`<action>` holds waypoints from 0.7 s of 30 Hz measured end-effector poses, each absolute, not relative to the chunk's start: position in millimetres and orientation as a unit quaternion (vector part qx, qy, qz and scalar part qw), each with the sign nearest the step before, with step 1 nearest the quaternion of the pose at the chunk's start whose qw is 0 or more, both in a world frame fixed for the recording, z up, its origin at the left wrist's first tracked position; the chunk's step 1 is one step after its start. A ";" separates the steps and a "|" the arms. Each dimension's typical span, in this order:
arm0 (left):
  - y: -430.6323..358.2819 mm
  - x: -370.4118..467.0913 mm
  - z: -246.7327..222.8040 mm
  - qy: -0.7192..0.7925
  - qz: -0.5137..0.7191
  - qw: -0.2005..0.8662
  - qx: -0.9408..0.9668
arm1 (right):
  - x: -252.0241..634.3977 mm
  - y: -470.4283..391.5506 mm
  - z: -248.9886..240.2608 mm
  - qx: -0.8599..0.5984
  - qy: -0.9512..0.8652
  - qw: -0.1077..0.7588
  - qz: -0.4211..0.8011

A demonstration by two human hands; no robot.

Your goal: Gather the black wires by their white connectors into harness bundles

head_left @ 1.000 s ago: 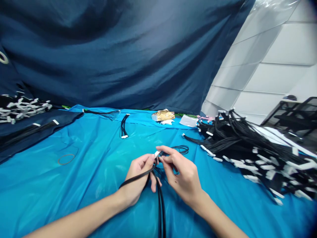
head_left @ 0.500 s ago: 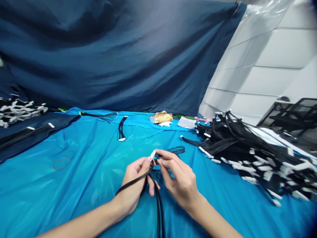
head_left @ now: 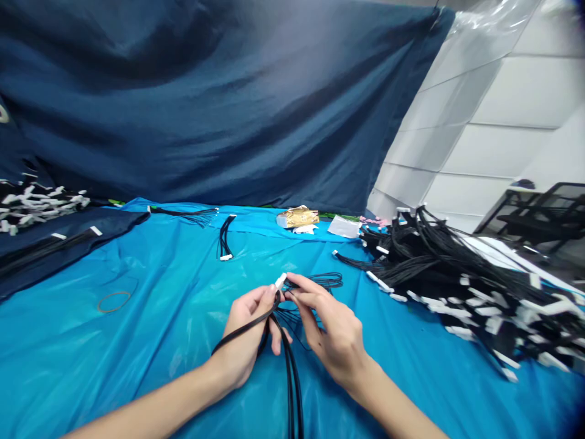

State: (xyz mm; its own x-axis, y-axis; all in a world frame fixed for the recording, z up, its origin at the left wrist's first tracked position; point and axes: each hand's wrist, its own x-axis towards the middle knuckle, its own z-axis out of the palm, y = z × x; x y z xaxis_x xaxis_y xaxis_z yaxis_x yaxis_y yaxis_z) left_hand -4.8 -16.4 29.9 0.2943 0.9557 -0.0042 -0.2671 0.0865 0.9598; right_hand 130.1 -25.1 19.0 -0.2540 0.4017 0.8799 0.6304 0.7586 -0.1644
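Between the thumb and fingers of my left hand (head_left: 247, 335) is a small white plug connector (head_left: 280, 281), tilted up to the right. Black wires (head_left: 294, 384) run from the connector area; one strand loops across the left palm and wrist, others hang toward the bottom edge. My right hand (head_left: 333, 326) meets the left at the connector. Its index fingertip is beside the connector's top, and its thumb and fingers pinch a black wire just below, mostly hidden. Behind the hands, a bunch of thin black wires (head_left: 333, 280) lies on the blue sheet (head_left: 173, 323).
To the right is a big heap of black cables with white connectors (head_left: 425, 262); another pile of white connectors (head_left: 41, 201) is at far left. A short cable (head_left: 223, 238), a gold packet (head_left: 298, 216), a clear bag (head_left: 345, 226) and a rubber band (head_left: 114, 302) lie on the sheet.
Both hands and the connector have shifted very slightly left and up. The grip on the connector and wire looks the same.
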 end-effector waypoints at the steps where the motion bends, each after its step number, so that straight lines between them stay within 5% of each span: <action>1: -16.3 -4.7 29.8 0.358 0.474 0.644 0.482 | 130.5 -24.7 18.2 -0.328 -0.785 0.512 -0.115; 21: -18.3 -4.3 28.1 0.380 0.469 0.611 0.512 | 131.9 -26.0 18.2 -0.322 -0.785 0.508 -0.148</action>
